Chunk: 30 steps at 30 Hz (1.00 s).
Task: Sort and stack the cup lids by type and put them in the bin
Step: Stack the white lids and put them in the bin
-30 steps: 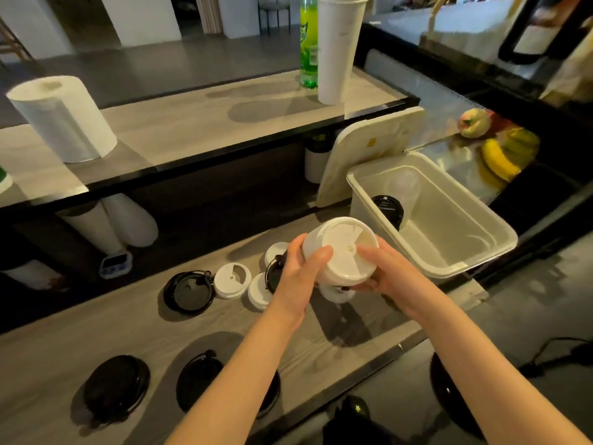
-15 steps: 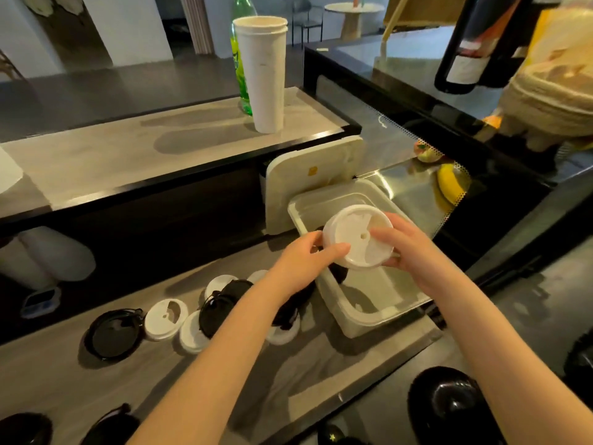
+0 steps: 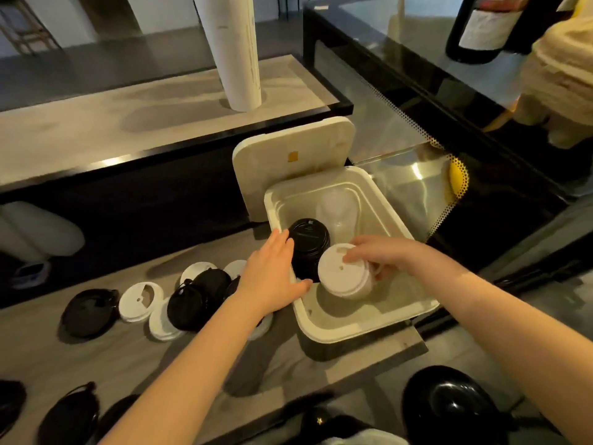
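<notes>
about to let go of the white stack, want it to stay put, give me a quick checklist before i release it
1. White lid stack is inside the bin: ok.
2. Stack sits flat on the bin floor: cannot tell, it looks tilted.
3. Right hand holds the stack: ok.
4. Beside the black lid stack, types not mixed: ok.
5. Left hand steadies the bin's near wall: ok.
6. Loose lids left on the counter: not ok, several remain.
</notes>
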Each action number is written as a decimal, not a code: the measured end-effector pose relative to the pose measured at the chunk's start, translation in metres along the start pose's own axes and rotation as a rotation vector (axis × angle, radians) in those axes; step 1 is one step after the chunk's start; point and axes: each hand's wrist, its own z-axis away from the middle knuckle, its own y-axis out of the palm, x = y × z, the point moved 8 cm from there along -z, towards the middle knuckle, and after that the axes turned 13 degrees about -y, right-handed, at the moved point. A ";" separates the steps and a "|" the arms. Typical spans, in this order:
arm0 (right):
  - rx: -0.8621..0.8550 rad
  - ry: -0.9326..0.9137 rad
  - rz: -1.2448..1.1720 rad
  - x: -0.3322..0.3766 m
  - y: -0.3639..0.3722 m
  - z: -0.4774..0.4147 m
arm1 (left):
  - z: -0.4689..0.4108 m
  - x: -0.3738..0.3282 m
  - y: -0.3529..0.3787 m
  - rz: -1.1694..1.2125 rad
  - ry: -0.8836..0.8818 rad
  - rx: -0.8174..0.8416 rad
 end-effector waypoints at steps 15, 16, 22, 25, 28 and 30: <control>0.006 0.042 0.418 -0.012 0.003 -0.042 | -0.009 -0.014 0.001 -0.246 0.044 0.015; 0.004 -0.011 0.480 -0.004 0.004 -0.036 | -0.013 -0.019 0.001 -0.266 0.074 0.016; 0.097 -0.274 1.157 0.022 0.035 -0.007 | -0.040 -0.041 0.013 -0.430 0.164 0.094; 0.114 -0.179 1.265 0.019 0.029 -0.014 | -0.043 -0.045 0.020 -0.459 0.183 0.113; 0.087 -0.113 1.270 0.019 0.017 -0.023 | -0.042 -0.047 0.021 -0.473 0.202 0.101; 0.058 -0.097 1.211 0.020 0.012 -0.027 | -0.043 -0.048 0.021 -0.471 0.220 0.086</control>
